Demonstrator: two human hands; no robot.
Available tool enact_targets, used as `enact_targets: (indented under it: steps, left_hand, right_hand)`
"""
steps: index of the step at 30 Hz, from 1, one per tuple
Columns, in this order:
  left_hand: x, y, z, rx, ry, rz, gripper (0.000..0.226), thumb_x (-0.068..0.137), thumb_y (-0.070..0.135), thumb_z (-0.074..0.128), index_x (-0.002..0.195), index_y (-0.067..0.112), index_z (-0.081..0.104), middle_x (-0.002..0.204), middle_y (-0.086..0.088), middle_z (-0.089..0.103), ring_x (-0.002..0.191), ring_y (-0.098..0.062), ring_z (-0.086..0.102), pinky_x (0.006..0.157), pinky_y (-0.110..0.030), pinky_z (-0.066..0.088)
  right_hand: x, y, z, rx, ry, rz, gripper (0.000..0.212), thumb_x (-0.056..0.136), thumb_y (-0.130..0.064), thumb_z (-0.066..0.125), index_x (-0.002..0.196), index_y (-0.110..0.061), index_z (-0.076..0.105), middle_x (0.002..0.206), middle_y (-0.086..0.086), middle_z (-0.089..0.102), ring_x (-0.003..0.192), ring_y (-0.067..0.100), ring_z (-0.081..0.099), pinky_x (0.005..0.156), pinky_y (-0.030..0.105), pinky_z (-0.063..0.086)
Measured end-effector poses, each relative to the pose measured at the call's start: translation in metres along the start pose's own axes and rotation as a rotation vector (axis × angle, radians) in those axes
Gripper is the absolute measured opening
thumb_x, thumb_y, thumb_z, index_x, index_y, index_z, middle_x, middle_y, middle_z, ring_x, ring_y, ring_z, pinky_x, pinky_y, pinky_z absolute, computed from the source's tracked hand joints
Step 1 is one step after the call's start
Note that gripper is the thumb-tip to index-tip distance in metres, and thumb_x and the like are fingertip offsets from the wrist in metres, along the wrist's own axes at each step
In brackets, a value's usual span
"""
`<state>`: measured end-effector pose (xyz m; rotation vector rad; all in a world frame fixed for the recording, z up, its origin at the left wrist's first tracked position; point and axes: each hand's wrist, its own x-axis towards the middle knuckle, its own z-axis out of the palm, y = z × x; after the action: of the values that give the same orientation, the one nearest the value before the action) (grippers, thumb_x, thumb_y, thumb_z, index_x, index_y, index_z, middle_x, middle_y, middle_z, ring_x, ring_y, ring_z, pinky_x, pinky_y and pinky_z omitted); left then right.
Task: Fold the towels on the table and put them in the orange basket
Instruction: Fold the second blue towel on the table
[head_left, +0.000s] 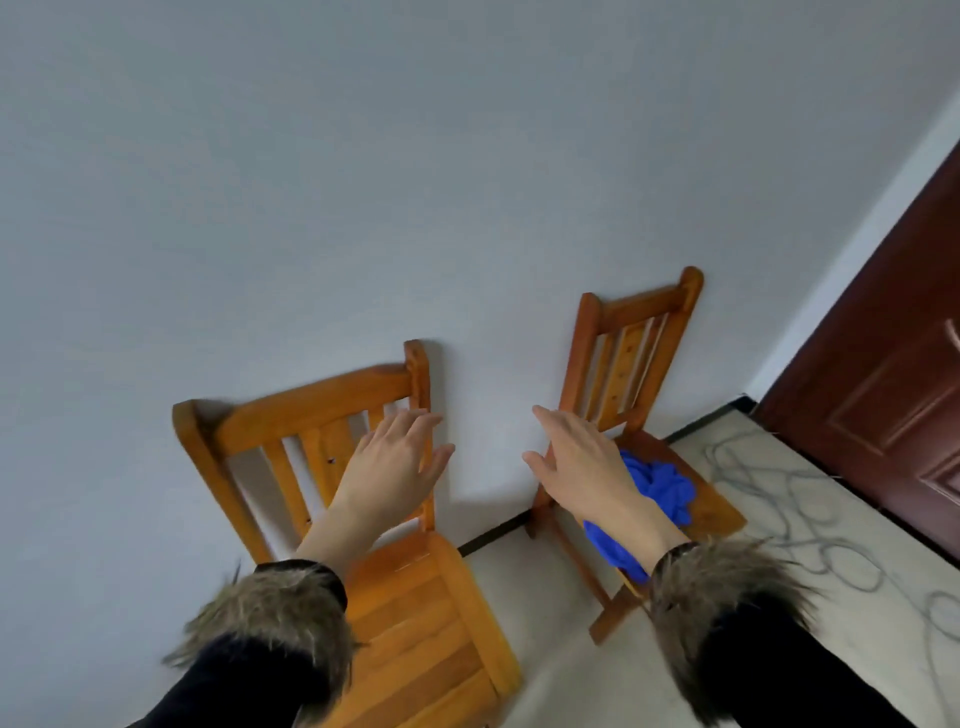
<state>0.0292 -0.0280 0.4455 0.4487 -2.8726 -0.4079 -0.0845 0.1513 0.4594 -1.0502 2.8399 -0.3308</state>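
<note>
A: Two hands were raised in the head view, both bare and holding nothing. The left hand (396, 462) had its fingers straight and spread, back of hand toward the camera, in front of the backrest of the near wooden chair (415, 618). The right hand (582, 470) was likewise flat with the thumb out, in front of the far wooden chair (636, 353).

B: Towels, basket, table?

A: The table and the orange basket were outside the view. A crumpled blue cloth (660, 486) lay on the far chair's seat, partly hidden by the right wrist; could not tell whether it was one of the towels.

B: Edges and room?

A: Both chair backs stood against the pale wall (363, 182). A strip of wall and patterned floor (810, 499) showed between the chairs. A dark baseboard ran along the wall's foot to a brown door (893, 374) at the right edge. Fur-trimmed cuffs (280, 618) on black sleeves filled the lower corners.
</note>
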Motion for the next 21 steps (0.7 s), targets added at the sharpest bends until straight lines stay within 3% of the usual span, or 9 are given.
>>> enact_targets:
  steps: [7, 14, 21]
  left_hand:
    - [0.099, 0.062, 0.049, -0.014, -0.166, 0.135, 0.049, 0.097, 0.046, 0.033, 0.142, 0.024, 0.032, 0.148, 0.003, 0.035, 0.137, -0.017, 0.03, 0.112, -0.035, 0.027]
    - [0.177, 0.121, 0.128, -0.032, -0.282, 0.152, 0.046, 0.098, 0.042, 0.036, 0.141, 0.024, 0.036, 0.146, 0.004, 0.038, 0.135, -0.016, 0.033, 0.111, -0.035, 0.031]
    - [0.253, 0.177, 0.246, -0.197, -0.405, -0.126, 0.042, 0.097, 0.035, 0.042, 0.137, 0.021, 0.041, 0.141, -0.003, 0.044, 0.128, -0.022, 0.042, 0.104, -0.034, 0.036]
  right_hand:
    - [0.04, 0.093, -0.012, 0.063, 0.05, 0.173, 0.057, 0.097, -0.037, 0.043, 0.146, -0.017, 0.023, 0.146, 0.006, 0.035, 0.133, 0.024, 0.034, 0.105, 0.039, 0.036]
    - [0.083, 0.22, 0.011, 0.102, -0.03, 0.257, 0.058, 0.097, -0.038, 0.042, 0.147, -0.019, 0.02, 0.15, 0.004, 0.031, 0.136, 0.02, 0.031, 0.108, 0.035, 0.033]
    - [0.136, 0.36, 0.052, 0.09, -0.177, 0.247, 0.057, 0.097, -0.037, 0.041, 0.147, -0.017, 0.022, 0.147, 0.005, 0.035, 0.133, 0.023, 0.035, 0.107, 0.038, 0.036]
